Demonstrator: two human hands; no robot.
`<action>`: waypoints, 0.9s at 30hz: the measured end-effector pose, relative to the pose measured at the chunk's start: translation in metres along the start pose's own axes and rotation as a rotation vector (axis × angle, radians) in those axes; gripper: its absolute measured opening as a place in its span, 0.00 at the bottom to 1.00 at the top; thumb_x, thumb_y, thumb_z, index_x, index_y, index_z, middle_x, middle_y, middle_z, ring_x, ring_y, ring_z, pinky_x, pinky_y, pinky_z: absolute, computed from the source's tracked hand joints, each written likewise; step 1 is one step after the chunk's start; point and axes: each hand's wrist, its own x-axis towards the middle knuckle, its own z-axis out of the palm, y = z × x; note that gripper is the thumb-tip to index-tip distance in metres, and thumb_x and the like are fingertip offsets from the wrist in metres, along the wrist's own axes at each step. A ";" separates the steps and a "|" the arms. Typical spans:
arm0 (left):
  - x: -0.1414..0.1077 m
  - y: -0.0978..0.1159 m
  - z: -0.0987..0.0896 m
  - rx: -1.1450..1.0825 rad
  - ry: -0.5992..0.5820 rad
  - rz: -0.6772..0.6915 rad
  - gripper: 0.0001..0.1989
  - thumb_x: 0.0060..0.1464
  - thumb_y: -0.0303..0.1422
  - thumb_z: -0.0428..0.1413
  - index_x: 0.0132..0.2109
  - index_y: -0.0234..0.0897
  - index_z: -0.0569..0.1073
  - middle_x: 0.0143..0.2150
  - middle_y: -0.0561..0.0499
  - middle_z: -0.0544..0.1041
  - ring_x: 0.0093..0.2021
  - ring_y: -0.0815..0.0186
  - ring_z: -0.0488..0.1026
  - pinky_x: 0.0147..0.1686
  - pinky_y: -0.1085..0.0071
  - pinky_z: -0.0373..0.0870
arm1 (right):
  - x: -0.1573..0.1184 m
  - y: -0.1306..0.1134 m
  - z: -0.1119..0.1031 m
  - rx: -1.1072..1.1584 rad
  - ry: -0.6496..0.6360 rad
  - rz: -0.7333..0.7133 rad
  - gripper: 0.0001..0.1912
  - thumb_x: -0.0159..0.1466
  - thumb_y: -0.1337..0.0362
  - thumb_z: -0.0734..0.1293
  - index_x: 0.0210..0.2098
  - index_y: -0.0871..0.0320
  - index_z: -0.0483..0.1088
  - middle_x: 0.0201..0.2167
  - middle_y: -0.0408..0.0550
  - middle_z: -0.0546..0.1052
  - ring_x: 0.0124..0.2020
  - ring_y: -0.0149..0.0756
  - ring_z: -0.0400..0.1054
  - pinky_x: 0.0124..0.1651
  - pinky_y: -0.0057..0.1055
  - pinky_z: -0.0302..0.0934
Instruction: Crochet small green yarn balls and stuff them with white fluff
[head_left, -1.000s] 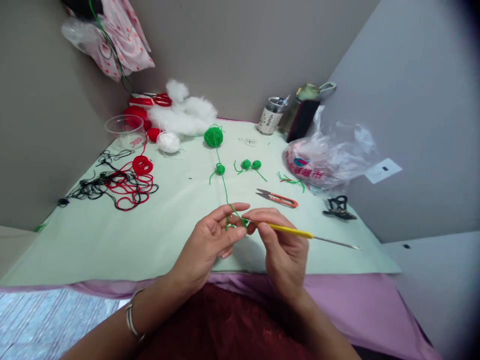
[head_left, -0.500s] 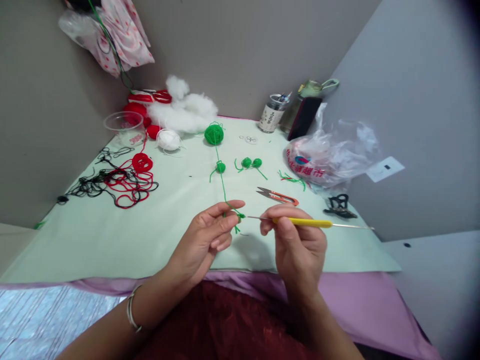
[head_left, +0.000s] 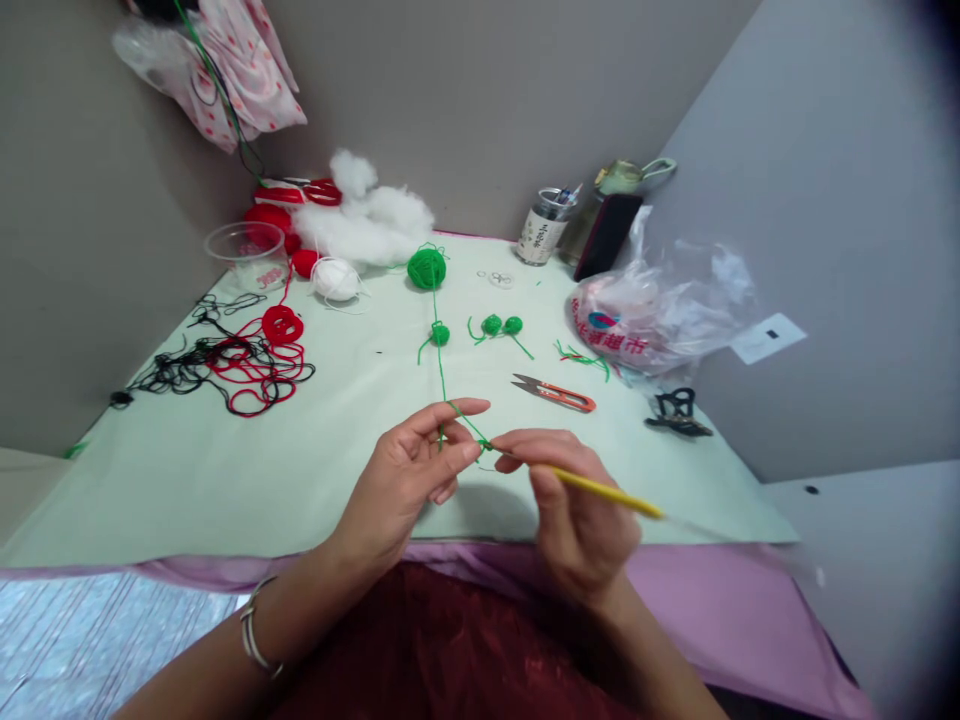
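Between the thumb and fingers of my left hand [head_left: 416, 470] is a small piece of green crochet work [head_left: 484, 446]. A green strand [head_left: 441, 375] runs over my raised left index finger from the yarn ball [head_left: 427, 268] at the back. My right hand [head_left: 581, 500] is closed around the yellow handle of a crochet hook [head_left: 611, 492]. The hook's tip meets the green work beside my left thumb; whether it is inside a loop I cannot tell. Its far end is blurred.
Small green crocheted balls [head_left: 492, 325] and orange thread snips [head_left: 555, 393] lie ahead. Tangled black and red yarn [head_left: 225, 365] and white stuffing [head_left: 367, 225] are left. At right are a plastic bag [head_left: 652, 310], a black claw clip [head_left: 679, 413] and a pen cup [head_left: 544, 228].
My right hand has moved left and closer to the left fingers, bringing the hook tip onto the green work. The hook's handle end has swung down. My left hand has barely moved.
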 end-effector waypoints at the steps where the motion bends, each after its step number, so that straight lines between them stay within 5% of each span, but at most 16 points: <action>1: 0.000 -0.001 0.000 -0.011 -0.002 -0.002 0.19 0.50 0.32 0.73 0.51 0.41 0.84 0.30 0.57 0.71 0.21 0.80 0.56 0.19 0.80 0.53 | -0.002 0.001 0.001 -0.118 -0.029 -0.097 0.14 0.72 0.71 0.64 0.54 0.53 0.74 0.43 0.50 0.83 0.42 0.38 0.79 0.43 0.36 0.75; 5: 0.000 -0.004 -0.001 -0.159 -0.066 -0.144 0.23 0.51 0.33 0.72 0.54 0.40 0.82 0.27 0.59 0.68 0.19 0.82 0.50 0.19 0.82 0.51 | -0.008 0.004 0.006 -0.396 -0.030 -0.249 0.19 0.69 0.74 0.67 0.56 0.50 0.76 0.47 0.51 0.82 0.45 0.39 0.78 0.43 0.34 0.75; 9: 0.001 -0.002 -0.005 -0.232 -0.101 -0.221 0.17 0.54 0.31 0.70 0.51 0.34 0.84 0.23 0.62 0.60 0.18 0.83 0.45 0.18 0.83 0.49 | -0.001 -0.002 0.007 -0.071 0.118 0.010 0.14 0.72 0.71 0.64 0.49 0.51 0.78 0.38 0.48 0.80 0.37 0.38 0.76 0.39 0.37 0.73; 13: 0.000 -0.002 -0.001 -0.175 -0.055 -0.133 0.15 0.51 0.29 0.72 0.47 0.38 0.84 0.29 0.59 0.68 0.18 0.85 0.52 0.18 0.83 0.51 | 0.007 -0.005 0.008 0.191 0.163 0.168 0.11 0.73 0.69 0.64 0.43 0.53 0.79 0.36 0.46 0.80 0.34 0.36 0.74 0.35 0.35 0.70; 18: -0.001 -0.007 0.003 -0.067 -0.041 -0.060 0.16 0.51 0.31 0.72 0.49 0.40 0.85 0.34 0.56 0.74 0.18 0.84 0.59 0.19 0.81 0.57 | 0.004 -0.001 0.011 0.016 0.059 0.055 0.13 0.72 0.72 0.65 0.48 0.51 0.78 0.39 0.47 0.83 0.42 0.39 0.78 0.42 0.37 0.73; 23: 0.002 -0.011 0.000 -0.145 -0.007 -0.107 0.17 0.53 0.31 0.71 0.51 0.38 0.84 0.26 0.59 0.68 0.18 0.84 0.56 0.19 0.83 0.57 | -0.004 0.003 0.011 -0.308 0.022 -0.181 0.18 0.69 0.76 0.68 0.53 0.53 0.79 0.46 0.52 0.81 0.46 0.39 0.77 0.44 0.35 0.73; 27: 0.005 -0.008 -0.006 -0.287 -0.034 -0.210 0.15 0.52 0.27 0.71 0.48 0.32 0.85 0.23 0.62 0.62 0.17 0.85 0.48 0.17 0.86 0.51 | 0.002 0.004 0.006 -0.049 0.154 0.025 0.15 0.71 0.74 0.66 0.49 0.51 0.80 0.39 0.47 0.81 0.38 0.36 0.76 0.41 0.34 0.72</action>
